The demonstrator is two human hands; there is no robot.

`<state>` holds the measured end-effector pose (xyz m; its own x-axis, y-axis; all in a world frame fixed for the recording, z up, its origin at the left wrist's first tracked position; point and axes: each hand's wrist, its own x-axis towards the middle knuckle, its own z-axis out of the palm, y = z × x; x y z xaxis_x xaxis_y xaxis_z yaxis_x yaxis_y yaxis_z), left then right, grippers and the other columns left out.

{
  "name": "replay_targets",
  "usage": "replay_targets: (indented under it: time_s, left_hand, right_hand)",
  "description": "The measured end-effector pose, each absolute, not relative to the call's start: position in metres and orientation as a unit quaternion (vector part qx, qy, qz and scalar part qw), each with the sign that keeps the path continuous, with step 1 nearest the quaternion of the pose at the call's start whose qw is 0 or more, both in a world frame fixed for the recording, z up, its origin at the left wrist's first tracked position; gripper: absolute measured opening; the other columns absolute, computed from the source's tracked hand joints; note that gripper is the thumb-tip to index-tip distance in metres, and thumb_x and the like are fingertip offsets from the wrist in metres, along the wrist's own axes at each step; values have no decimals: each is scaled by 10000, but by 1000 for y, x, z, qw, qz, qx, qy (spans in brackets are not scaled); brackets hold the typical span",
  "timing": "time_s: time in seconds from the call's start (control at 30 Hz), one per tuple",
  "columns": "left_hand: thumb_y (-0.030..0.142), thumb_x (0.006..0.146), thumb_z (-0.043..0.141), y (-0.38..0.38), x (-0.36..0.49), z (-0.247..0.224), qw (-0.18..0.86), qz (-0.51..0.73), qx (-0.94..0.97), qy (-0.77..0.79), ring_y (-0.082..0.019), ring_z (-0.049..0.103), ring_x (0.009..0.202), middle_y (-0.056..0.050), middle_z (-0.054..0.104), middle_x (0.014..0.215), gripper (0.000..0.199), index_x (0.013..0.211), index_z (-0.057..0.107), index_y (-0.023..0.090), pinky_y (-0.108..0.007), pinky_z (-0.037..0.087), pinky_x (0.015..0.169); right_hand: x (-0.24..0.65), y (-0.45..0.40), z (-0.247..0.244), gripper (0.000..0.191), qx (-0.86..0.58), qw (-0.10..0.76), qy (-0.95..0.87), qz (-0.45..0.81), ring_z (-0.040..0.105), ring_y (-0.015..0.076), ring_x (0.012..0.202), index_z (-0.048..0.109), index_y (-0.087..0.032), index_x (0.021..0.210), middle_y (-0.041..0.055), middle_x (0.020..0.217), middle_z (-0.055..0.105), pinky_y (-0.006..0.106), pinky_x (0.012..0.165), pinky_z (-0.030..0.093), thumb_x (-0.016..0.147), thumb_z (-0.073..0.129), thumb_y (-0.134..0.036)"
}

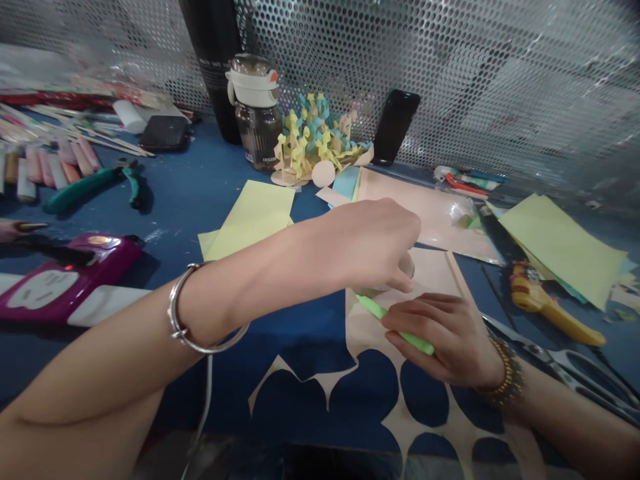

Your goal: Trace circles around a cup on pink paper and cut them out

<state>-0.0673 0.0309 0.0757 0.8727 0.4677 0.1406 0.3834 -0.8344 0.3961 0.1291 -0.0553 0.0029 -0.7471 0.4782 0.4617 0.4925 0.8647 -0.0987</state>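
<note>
"What's biggest?"

"A perforated metal panel (pixel 325 53), spanning ten to two o'clock. Below it lies the blue table (pixel 280 327)."

"And on that?"

"The pale pink sheet (pixel 370 330), from the centre of view out towards four and five, with large rounded holes in its near part. Scissors (pixel 543 351) lie farther out at four, just beside the right wrist."

"The hands?"

"The left hand (pixel 375 243) is near the centre, towards three, its fingers curled down above the sheet. The right hand (pixel 443 333), at four, holds a slim green tool (pixel 371 307) that points to ten."

"What's under the left?"

"A rounded greyish object (pixel 410 265), mostly hidden. I can't tell whether those fingers grip it or only touch it."
</note>
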Motion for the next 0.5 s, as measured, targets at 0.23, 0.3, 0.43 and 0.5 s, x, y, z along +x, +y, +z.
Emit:
replay_targets:
  time_s: [0.23, 0.3, 0.43, 0.5]
  left_hand:
    - [341, 710, 574, 30, -66, 78, 189, 101, 948, 235, -155, 485, 569, -41, 572, 632, 214, 725, 729, 194, -312, 221, 549]
    - [311, 692, 580, 30, -65, 80, 194, 98, 946, 240, -162, 489, 566, -42, 556, 606, 187, 722, 729, 203, -319, 223, 555]
    - [308, 685, 585, 28, -64, 82, 188, 96, 944, 255, -165, 481, 556, -45, 544, 599, 173, 714, 720, 203, -321, 222, 554]
    - [331, 696, 584, 28, -64, 82, 183, 95, 945, 253, -159, 469, 546, -48, 552, 616, 190, 716, 714, 194, -319, 222, 546]
  right_hand:
    - [145, -52, 8, 142, -318, 283, -901, 82, 674, 142, 668, 567, -206, 975, 10, 782, 707, 254, 590, 532, 841, 582, -161]
    - [150, -47, 9, 121, -347, 298, -882, 117, 681, 146, 683, 579, -215, 961, 20, 800, 713, 239, 578, 537, 849, 581, -169]
    - [159, -35, 9, 71, -411, 301, -829, 230, 634, 118, 536, 612, -222, 925, 10, 747, 698, 207, 461, 504, 872, 575, -249]
    - [164, -28, 9, 96, -429, 292, -799, 304, 572, 93, 442, 621, -209, 918, -5, 686, 670, 195, 409, 470, 878, 573, -282]
